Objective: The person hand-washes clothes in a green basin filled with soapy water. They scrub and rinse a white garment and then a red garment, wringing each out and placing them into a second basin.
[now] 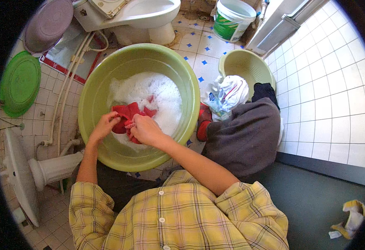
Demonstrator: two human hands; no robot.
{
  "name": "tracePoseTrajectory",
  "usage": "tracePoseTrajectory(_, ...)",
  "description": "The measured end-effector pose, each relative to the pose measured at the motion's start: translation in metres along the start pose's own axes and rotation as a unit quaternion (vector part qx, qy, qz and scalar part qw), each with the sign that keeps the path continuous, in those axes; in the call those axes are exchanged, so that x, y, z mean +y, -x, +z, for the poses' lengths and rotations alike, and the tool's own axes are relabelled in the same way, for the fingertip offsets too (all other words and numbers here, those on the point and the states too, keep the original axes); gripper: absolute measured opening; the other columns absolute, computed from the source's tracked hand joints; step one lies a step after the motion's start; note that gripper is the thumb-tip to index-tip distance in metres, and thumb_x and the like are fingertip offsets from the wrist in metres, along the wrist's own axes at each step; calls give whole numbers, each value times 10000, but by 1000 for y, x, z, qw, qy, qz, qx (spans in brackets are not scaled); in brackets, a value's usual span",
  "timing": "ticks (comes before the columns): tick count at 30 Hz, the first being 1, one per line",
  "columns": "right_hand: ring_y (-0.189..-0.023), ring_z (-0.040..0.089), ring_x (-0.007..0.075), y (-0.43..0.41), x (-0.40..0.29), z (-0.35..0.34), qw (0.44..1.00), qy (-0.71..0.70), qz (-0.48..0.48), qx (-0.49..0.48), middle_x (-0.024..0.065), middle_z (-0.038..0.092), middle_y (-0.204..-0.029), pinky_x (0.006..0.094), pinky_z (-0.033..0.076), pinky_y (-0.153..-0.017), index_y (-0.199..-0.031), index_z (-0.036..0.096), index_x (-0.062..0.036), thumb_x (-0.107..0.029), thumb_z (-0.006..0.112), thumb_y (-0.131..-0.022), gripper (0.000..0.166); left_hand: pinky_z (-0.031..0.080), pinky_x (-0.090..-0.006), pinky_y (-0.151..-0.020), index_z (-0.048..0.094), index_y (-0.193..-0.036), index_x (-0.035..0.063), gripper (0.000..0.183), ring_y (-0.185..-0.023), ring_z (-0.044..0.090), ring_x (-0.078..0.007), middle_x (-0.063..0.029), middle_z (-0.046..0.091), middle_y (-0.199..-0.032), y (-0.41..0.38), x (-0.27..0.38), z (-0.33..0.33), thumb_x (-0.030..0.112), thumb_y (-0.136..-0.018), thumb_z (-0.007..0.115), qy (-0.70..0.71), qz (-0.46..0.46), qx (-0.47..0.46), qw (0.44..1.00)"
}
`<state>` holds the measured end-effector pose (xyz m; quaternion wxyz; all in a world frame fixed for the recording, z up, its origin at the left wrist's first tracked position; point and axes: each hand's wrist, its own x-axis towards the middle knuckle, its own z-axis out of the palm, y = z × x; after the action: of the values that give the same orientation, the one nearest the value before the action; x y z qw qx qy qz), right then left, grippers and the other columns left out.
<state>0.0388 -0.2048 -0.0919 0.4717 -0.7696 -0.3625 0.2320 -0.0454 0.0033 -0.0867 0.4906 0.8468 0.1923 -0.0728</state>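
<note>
A big olive-green plastic basin (185, 72) stands before me, with white suds (170, 97) over the water in it. A wet red cloth garment (131, 109) lies partly in the foam, near the middle of the basin. My left hand (105, 125) pinches its left edge between thumb and fingers. Bunched cloth is gripped in my right hand (147, 128), close beside my left one; the fingertips are partly hidden. Part of the garment hangs below my hands into the suds.
A smaller green basin (238, 62) and white clothing (235, 89) are at the right, beside my knee. Beyond the large basin stand a toilet (160, 18) and a white-and-green bucket (229, 26). A pedestal sink (54, 168) and pipes (65, 90) border the left side.
</note>
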Motion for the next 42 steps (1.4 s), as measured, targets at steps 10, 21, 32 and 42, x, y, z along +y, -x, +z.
tracePoseTrajectory(10, -852, 627, 407, -1, 41, -92, 992, 120, 42, 24, 208, 654, -868, 467, 498, -785, -935, 645, -53, -16, 500, -798, 203, 478, -285, -827, 602, -1147, -29, 368, -910, 614, -129, -68, 658, -1025, 11, 19, -41, 280, -951, 567, 262, -88, 162, 947)
tracePoseTrajectory(21, -893, 630, 336, -38, 23, -118, 969, 207, -83, -110, 184, 658, -1020, 392, 487, -814, -1092, 633, -45, -91, 543, -859, 254, 470, -272, -836, 602, -1132, 27, 290, -898, 588, -104, -29, 637, -992, 14, 5, -15, 241, -937, 579, 85, 14, 48, 995)
tracePoseTrajectory(32, -936, 637, 238, -81, 43, -21, 958, -141, 220, -116, 121, 657, -1008, 380, 500, -813, -1173, 564, -30, -344, 467, -962, 391, 463, -317, -942, 519, -1272, 81, 356, -1086, 578, -132, -13, 600, -1194, 17, 75, -34, 297, -990, 499, 598, 24, 6, 801)
tracePoseTrajectory(42, -847, 667, 231, -59, 28, -43, 847, 141, 266, -438, 144, 681, -953, 393, 533, -753, -1045, 643, 10, -383, 608, -861, 435, 484, -389, -857, 611, -1056, 44, 271, -997, 614, -256, -140, 642, -1043, -13, 12, -42, 253, -885, 608, -110, 5, 32, 993)
